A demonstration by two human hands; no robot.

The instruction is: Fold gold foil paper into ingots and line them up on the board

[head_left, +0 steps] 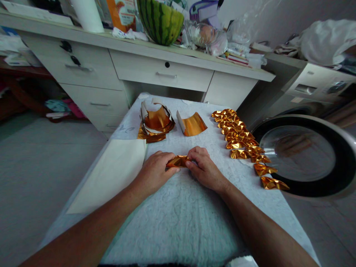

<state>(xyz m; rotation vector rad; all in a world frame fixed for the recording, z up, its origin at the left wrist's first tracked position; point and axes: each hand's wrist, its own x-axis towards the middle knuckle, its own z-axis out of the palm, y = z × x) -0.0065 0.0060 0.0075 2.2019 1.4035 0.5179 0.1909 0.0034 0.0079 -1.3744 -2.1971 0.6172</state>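
A small piece of folded gold foil paper [178,161] is stretched between my two hands over the cloth-covered table [178,222]. My left hand [159,168] grips its left end, thumb below and fingers above. At the right end, my right hand [204,167] pinches it with curled fingers. Beyond my hands, a curled stack of gold and white sheets [157,120] lies at the back left, and a single curved gold sheet [194,124] lies apart to its right. Rows of folded gold pieces [236,135] run down the table's right side.
White paper [111,174] lies along the table's left edge. Behind stands a white desk [161,70] with a cut watermelon [160,22] and clutter on top. A washing machine's open round door [306,154] adjoins the table's right edge.
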